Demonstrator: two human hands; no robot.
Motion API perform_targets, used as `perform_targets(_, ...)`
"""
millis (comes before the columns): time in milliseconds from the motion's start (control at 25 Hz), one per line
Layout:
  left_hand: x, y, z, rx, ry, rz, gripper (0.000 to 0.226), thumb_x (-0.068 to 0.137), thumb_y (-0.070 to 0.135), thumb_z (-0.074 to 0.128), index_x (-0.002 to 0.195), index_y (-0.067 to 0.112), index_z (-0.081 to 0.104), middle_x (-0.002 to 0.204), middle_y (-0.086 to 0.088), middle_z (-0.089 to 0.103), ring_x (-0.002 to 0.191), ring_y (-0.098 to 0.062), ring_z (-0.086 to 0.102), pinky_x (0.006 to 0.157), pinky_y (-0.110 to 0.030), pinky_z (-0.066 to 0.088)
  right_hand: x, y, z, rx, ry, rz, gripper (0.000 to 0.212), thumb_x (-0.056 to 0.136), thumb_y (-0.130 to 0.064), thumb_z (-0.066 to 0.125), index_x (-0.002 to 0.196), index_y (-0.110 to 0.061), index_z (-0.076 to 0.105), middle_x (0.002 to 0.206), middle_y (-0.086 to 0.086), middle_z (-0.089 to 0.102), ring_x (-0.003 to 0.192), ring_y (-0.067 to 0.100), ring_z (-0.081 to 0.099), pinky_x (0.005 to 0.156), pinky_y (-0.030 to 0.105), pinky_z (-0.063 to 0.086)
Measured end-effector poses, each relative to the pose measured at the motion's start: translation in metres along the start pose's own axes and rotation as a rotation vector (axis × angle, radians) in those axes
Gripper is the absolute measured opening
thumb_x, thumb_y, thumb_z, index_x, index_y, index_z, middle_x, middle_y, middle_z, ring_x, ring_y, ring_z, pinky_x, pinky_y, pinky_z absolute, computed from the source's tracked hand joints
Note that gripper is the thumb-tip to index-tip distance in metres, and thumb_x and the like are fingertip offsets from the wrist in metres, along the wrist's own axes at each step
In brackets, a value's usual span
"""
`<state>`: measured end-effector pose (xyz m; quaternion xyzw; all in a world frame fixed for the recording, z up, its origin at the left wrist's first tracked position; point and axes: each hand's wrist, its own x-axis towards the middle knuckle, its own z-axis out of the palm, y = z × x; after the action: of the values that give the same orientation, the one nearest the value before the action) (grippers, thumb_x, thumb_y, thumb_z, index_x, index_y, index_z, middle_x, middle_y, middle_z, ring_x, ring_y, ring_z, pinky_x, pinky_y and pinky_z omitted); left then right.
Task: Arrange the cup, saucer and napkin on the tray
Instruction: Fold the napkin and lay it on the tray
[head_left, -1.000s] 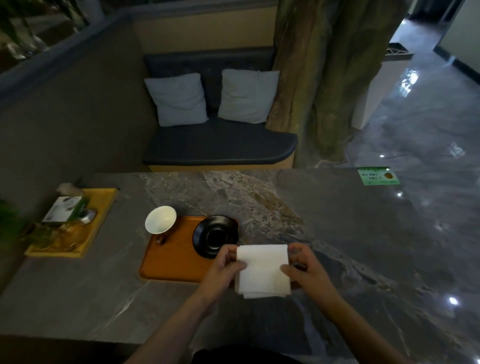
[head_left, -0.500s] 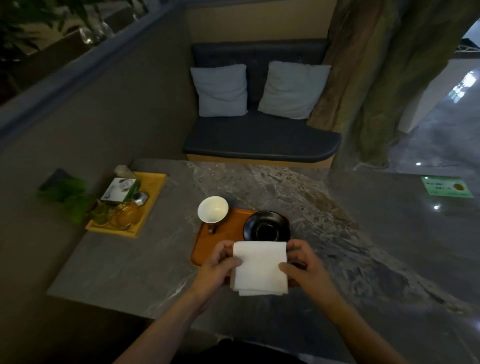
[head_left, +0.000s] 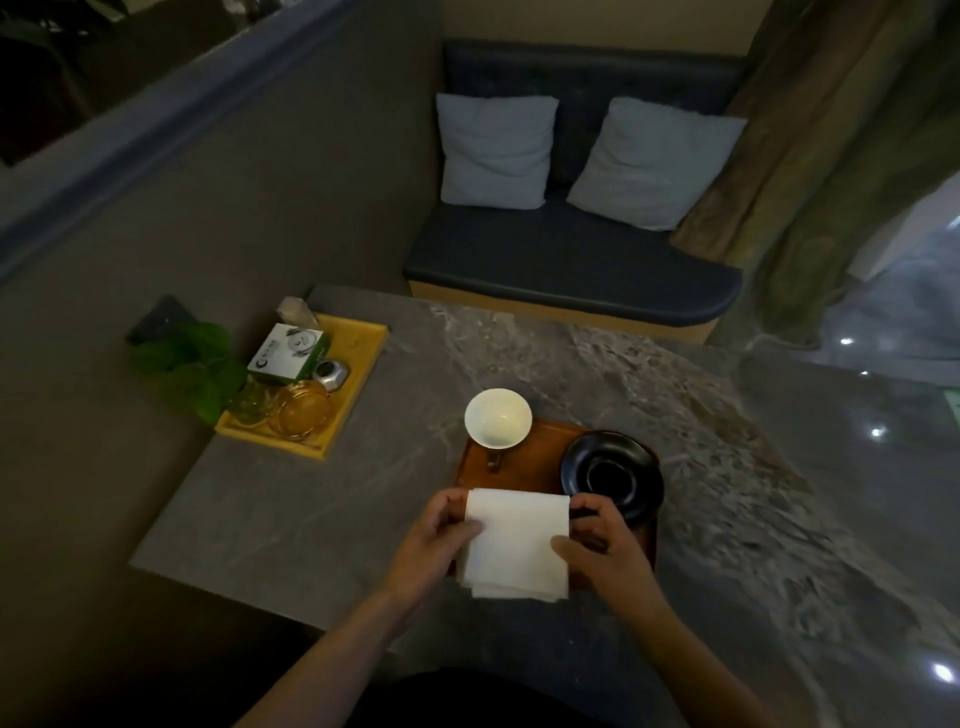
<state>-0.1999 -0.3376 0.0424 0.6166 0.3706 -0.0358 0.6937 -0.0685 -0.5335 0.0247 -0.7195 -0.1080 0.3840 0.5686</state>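
1. L hand (head_left: 436, 551) fingers: thumb on top of the napkin (head_left: 514, 545) near its L edge, other fingers curled under; so a pinch on that edge; R hand (head_left: 605, 553) does the same on the R edge, thumb on top, fingertips tucked behind the upper corner; both closed on paper, not spread.
2. Napkin is white, folded to a square w/ a few layers showing at the near edge; I hold it flat between both hands over the near end of the tray (head_left: 524, 462); can't tell if it touches the wood or hovers just above.
3. Handling, my guess: v. light, soft, limp; folds will slip apart if I let go one side, so keep both edge pinches & lay it down flat; no real force needed.
4. Cup (head_left: 497, 418): white, upright, looks empty, at the tray's far L corner w/ its rim overhanging; prob. ceramic, so fragile & smooth; take it by the body.
5. Saucer (head_left: 613, 478): black, glossy, at the tray's R side, just beside my R fingers; looks to hang over the tray edge; could be nudged as I set the napkin.
6. Around: grey marble table (head_left: 311, 499); yellow tray (head_left: 358, 374) w/ a small box & glassware well to the L, green leaves (head_left: 192, 369) beside it; bench w/ two cushions beyond; none of it in my way.
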Motion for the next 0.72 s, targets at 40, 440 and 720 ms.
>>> perform_targets(40, 0.005, -0.004, -0.007, 0.014, 0.010, -0.016, 0.027, 0.092, 0.031, 0.062, 0.117, 0.040, 0.055, 0.126, 0.002, 0.057, 0.114, -0.021, 0.056, 0.096, -0.051, 0.053, 0.004, 0.002, 0.009, -0.006, 0.007, 0.018, 0.047, 0.082, -0.021, 0.074, 0.108, -0.052, 0.050, 0.115, -0.005, 0.062, 0.106, 0.015, 0.061, 0.076, 0.039, 0.060)
perform_targets(440, 0.043, -0.036, -0.022, 0.057, 0.081, -0.025, 0.045, 0.088, 0.044, 0.065, 0.123, 0.044, 0.036, 0.117, 0.014, 0.055, 0.099, -0.008, 0.063, 0.062, -0.019, 0.056, 0.036, 0.026, 0.085, -0.038, 0.162, 0.045, 0.041, 0.085, -0.027, 0.070, 0.108, -0.054, 0.049, 0.113, -0.013, 0.060, 0.098, 0.009, 0.064, 0.071, 0.031, 0.060)
perform_targets(720, 0.083, -0.042, -0.026, 0.263, 0.074, -0.083, 0.025, 0.100, 0.038, 0.048, 0.124, 0.034, 0.043, 0.121, 0.000, 0.061, 0.100, -0.013, 0.063, 0.090, -0.047, 0.056, 0.067, 0.040, 0.084, -0.158, 0.194, 0.122, 0.032, 0.096, -0.026, 0.055, 0.116, -0.050, 0.046, 0.118, -0.009, 0.055, 0.095, 0.006, 0.058, 0.067, 0.018, 0.049)
